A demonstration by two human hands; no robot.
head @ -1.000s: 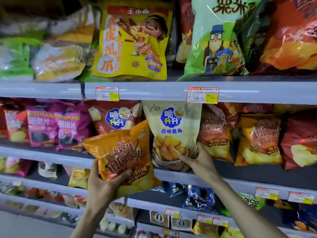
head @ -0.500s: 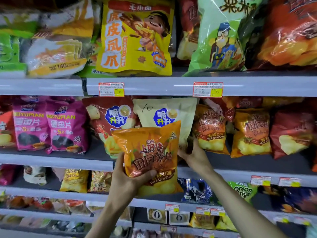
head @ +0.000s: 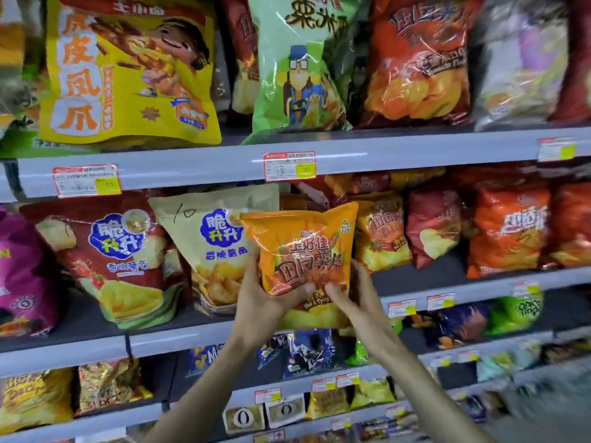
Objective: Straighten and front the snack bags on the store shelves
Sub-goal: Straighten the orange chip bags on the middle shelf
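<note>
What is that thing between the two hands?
An orange chip bag marked Hot & Spicy. The left hand and right hand hold its lower part from either side, as the head view shows.

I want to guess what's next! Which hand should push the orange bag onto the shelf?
Probably the right hand: it grips the orange bag on the side nearest the matching bags.

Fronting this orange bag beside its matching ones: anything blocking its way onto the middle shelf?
Nothing visible does. The left hand and right hand grip the orange bag at the shelf front, a matching bag just right of it; the spot behind is hidden.
</note>
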